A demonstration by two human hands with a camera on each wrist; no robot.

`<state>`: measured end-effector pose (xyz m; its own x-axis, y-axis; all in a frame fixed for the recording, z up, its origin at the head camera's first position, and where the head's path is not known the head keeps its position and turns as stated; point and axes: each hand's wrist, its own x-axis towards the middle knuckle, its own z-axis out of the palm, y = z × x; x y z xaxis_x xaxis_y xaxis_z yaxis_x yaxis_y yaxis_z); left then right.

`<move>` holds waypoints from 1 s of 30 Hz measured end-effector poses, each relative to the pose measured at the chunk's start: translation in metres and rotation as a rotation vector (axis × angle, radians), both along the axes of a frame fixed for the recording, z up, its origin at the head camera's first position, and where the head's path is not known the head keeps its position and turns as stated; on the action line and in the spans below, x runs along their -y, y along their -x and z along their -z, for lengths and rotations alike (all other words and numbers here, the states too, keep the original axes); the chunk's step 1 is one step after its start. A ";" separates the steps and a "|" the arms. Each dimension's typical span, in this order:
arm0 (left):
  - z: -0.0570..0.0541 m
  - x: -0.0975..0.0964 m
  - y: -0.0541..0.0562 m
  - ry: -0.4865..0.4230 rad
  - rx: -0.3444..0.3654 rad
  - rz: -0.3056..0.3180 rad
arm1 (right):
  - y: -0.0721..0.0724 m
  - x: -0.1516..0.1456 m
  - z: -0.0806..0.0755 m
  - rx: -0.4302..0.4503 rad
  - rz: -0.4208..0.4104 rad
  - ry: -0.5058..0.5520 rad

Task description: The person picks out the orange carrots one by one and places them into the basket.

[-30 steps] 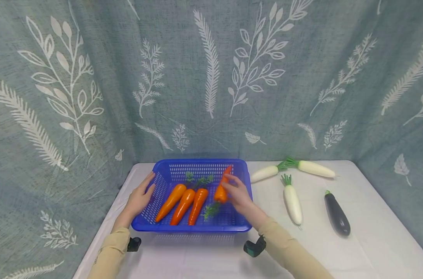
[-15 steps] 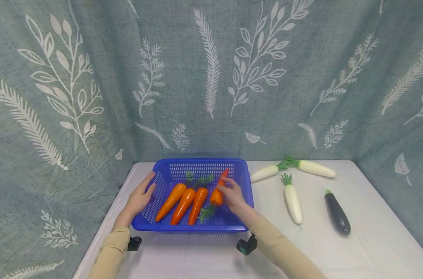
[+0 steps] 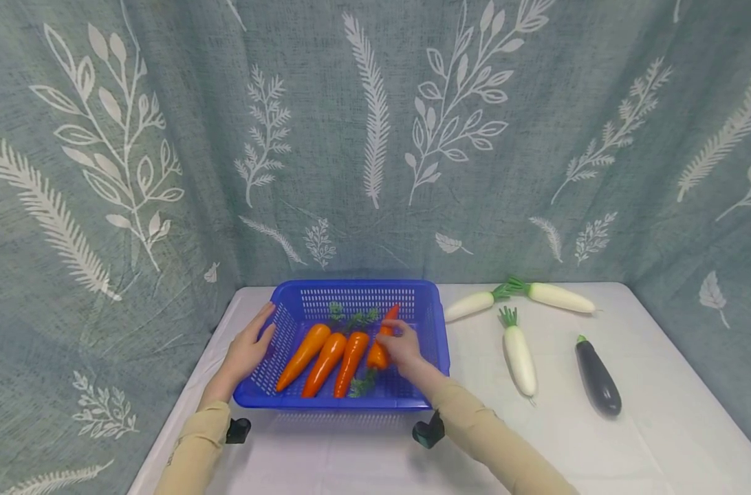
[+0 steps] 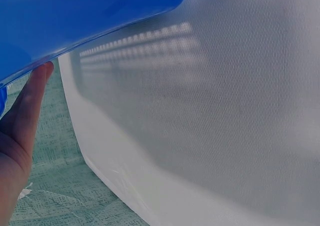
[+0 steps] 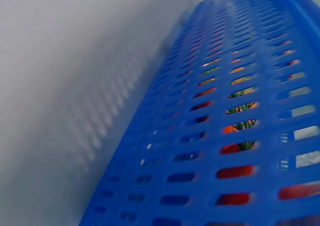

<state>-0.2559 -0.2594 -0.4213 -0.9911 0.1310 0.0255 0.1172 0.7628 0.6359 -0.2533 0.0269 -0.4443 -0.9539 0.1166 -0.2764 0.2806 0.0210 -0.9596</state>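
Observation:
A blue slotted plastic basket [image 3: 338, 404] holds several orange carrots with leafy green tops. Three of them, among them the middle carrot [image 3: 324, 366], lie side by side on its floor. My right hand [image 3: 406, 346] reaches over the basket's right side and pinches another carrot [image 3: 378, 355] from above, its tip pointing to the back and its greens to the front. My left hand [image 3: 247, 349] rests with extended fingers at the left rim, and in the left wrist view its fingers [image 4: 36, 93] reach the basket's edge. The basket wall [image 5: 187, 156] fills the right wrist view and hides the right hand.
Right of the basket on the white-covered table [image 3: 474, 385] lie a left white radish [image 3: 471, 306], a far white radish [image 3: 561, 298], a near white radish [image 3: 520, 361] and a dark eggplant [image 3: 598, 378]. A green leaf-patterned curtain [image 3: 326, 172] hangs behind.
My right hand has moved left and slightly toward the front with its carrot, bringing it close beside the other three. My left hand and the basket have stayed in place.

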 end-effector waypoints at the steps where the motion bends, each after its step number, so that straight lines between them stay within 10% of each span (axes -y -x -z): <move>1: 0.000 0.000 0.000 0.001 -0.002 0.000 | 0.000 0.000 0.001 -0.005 -0.002 -0.022; 11: 0.000 -0.001 -0.002 0.002 0.000 -0.002 | 0.005 0.001 0.018 0.047 -0.068 -0.060; 19: 0.001 -0.001 -0.003 0.001 -0.011 0.000 | 0.066 0.001 0.144 0.097 -0.141 0.022; 22: 0.001 -0.001 -0.003 0.005 -0.013 0.001 | 0.058 0.000 0.131 0.097 -0.164 -0.004; 30: 0.002 -0.001 -0.003 0.001 -0.005 -0.001 | -0.003 0.004 0.013 0.164 -0.210 -0.086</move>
